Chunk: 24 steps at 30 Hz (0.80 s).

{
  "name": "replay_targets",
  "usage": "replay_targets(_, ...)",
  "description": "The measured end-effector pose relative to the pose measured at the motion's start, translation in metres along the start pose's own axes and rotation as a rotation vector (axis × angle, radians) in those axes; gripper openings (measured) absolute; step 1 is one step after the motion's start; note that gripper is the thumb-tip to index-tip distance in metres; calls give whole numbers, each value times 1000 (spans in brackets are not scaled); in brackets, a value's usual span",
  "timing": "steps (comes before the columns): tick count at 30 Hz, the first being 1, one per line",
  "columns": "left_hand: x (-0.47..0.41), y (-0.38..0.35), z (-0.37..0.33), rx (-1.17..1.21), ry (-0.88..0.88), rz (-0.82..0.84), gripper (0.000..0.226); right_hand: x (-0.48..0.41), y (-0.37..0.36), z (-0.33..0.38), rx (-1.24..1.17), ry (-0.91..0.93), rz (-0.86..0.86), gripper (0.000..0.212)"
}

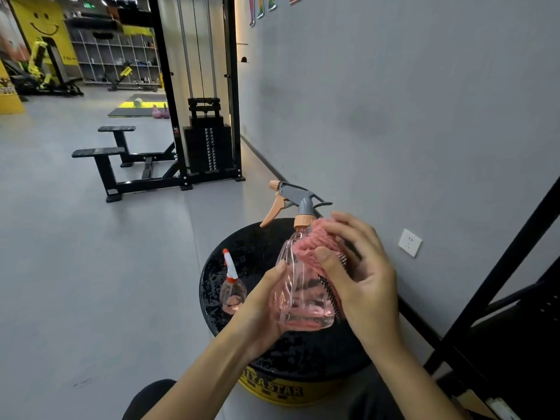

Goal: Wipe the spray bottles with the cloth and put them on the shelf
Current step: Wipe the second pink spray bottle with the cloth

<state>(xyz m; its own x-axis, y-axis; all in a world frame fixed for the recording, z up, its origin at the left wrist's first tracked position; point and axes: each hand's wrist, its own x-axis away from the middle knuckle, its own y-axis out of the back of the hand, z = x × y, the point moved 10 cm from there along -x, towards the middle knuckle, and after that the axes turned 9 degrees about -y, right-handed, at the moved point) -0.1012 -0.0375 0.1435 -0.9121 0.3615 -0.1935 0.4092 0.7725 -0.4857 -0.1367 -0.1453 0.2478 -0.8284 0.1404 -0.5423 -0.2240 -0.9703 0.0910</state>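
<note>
**Two bottles, one cloth**

Two spray bottles show. The big bottle [303, 286] is held up over a round black stand [257, 237]. The left hand [263, 301] grips its lower side, and the right hand [360, 268] curls round the one pink cloth [315, 241], pressing it on the bottle's shoulder. The small bottle [232, 294] stands upright on the stand. The clear plastic looks thin, light and probably slick, and the liquid inside will likely slosh, so the neck seems the safest hold.
</note>
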Motion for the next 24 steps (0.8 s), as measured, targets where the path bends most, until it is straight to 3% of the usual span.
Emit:
replay_targets(3,1,1,2,41,6,-49,39,5,-14,-1,202,68,14,34)
replay_targets(5,0,1,4,63,30,-70,40,10,-21,-2,234,87,32,36)
replay_targets(10,-1,1,2,163,54,-91,56,39,-30,-1,228,136,82,42)
replay_targets(14,-3,8,4,167,78,-131,81,63,-40,-2,366,171,72,47)
replay_targets(19,-5,12,14,97,88,-148,52,35,-41,2,453,100,60,50)
replay_targets(24,-5,6,13,102,56,-135,49,6,-43,-9,524,18,116,53)
